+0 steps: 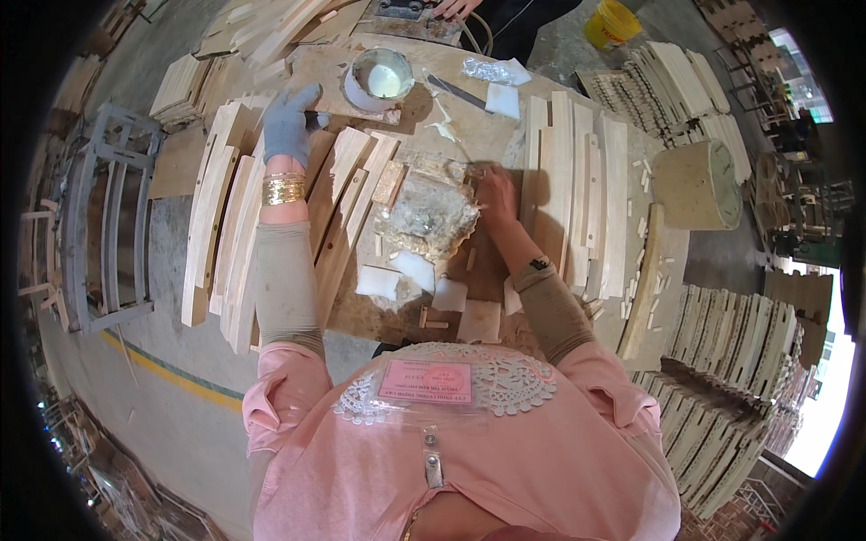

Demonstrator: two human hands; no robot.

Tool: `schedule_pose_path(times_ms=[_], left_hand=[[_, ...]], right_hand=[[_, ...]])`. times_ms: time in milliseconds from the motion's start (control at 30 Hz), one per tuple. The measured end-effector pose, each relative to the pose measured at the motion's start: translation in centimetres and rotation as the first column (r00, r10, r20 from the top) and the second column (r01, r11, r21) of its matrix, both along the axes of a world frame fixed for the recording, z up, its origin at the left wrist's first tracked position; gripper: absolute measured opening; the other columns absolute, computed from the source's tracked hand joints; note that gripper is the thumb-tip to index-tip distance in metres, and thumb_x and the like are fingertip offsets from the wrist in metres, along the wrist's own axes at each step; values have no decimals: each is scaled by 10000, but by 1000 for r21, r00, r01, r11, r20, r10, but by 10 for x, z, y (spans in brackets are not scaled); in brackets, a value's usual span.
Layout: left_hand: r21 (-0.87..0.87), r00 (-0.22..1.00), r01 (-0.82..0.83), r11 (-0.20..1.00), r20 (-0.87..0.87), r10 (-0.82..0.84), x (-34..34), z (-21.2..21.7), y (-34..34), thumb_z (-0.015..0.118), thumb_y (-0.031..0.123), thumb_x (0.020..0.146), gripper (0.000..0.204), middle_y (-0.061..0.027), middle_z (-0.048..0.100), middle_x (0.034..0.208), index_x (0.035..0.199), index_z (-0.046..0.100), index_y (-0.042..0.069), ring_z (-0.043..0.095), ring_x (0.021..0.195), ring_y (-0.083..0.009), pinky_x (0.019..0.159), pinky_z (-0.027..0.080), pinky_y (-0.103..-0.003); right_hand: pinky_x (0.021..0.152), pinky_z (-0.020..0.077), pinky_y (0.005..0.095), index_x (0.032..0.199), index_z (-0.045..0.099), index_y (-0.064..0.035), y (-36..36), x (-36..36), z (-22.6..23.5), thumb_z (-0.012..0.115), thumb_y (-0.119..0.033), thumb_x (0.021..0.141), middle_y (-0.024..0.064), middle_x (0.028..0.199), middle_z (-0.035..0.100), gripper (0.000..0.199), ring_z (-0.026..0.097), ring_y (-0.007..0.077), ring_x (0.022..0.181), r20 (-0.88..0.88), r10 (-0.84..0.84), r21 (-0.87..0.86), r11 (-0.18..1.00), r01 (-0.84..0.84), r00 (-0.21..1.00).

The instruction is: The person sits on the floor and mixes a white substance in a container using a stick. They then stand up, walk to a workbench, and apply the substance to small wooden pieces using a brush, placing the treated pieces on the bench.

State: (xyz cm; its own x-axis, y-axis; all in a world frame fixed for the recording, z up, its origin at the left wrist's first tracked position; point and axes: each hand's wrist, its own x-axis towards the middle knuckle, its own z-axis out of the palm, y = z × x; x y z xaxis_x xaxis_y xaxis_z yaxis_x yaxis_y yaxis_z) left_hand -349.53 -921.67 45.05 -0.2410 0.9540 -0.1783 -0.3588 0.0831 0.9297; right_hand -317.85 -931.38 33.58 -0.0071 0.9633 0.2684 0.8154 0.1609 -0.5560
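Observation:
My left hand (289, 124), in a grey-blue glove with dark fingertips, lies over the far ends of curved wooden slats (236, 248). Its fingers stretch forward and its thumb points aside; it does not visibly grip a slat. My bare right hand (495, 196) is closed at the right edge of a glue-crusted block (426, 215). Whatever its curled fingers hold is hidden. A small wooden block (388, 184) rests against the crusted one's left side. Beyond them stands a round tub (380, 79) with pale liquid inside.
More slats (566, 185) lie to the right, near scattered dowels (632, 270) and a brown bucket (696, 187). White foam pieces (414, 270) sit near me. A flat blade (456, 91) lies at the back. Another person's hand (456, 8) shows at the top, beside a yellow bucket (612, 24).

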Motion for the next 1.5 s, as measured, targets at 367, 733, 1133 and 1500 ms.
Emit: schedule_pose_path(times_ms=[367, 733, 1133, 1500], left_hand=[[-9, 998, -41, 999, -51, 41, 0, 1, 6, 690, 95, 727, 739, -155, 622, 918, 1307, 284, -119, 571, 535, -184, 442, 472, -261], [18, 952, 47, 999, -304, -39, 36, 2, 16, 704, 153, 716, 217, -51, 584, 652, 867, 614, 26, 520, 456, -129, 404, 427, -260], [-37, 972, 104, 994, -210, -110, 41, 17, 11, 697, 197, 739, 176, -26, 580, 691, 822, 624, 61, 510, 516, -110, 469, 445, -231], [16, 984, 108, 994, -148, -104, 28, 13, 14, 706, 145, 723, 245, -56, 622, 732, 913, 624, 14, 547, 519, -135, 428, 443, -240]], right_hand=[[632, 470, 337, 850, 627, -5, 20, 20, 4, 586, -59, 770, 93, 778, 602, 105, 573, 242, 693, -376, 5, -321, 937, -136, 927], [538, 388, 185, 939, 642, 23, 66, 48, 144, 582, -129, 842, 0, 721, 593, 190, 492, 46, 613, -565, 65, -464, 800, -381, 823], [681, 461, 425, 760, 603, -29, 61, 8, 189, 533, -50, 746, 133, 830, 556, 75, 573, 326, 797, 438, 255, 34, 954, -299, 862], [711, 465, 400, 858, 642, -9, 80, 12, 201, 571, -104, 794, 165, 830, 621, 135, 585, 350, 781, 167, 321, -36, 947, -320, 932]])
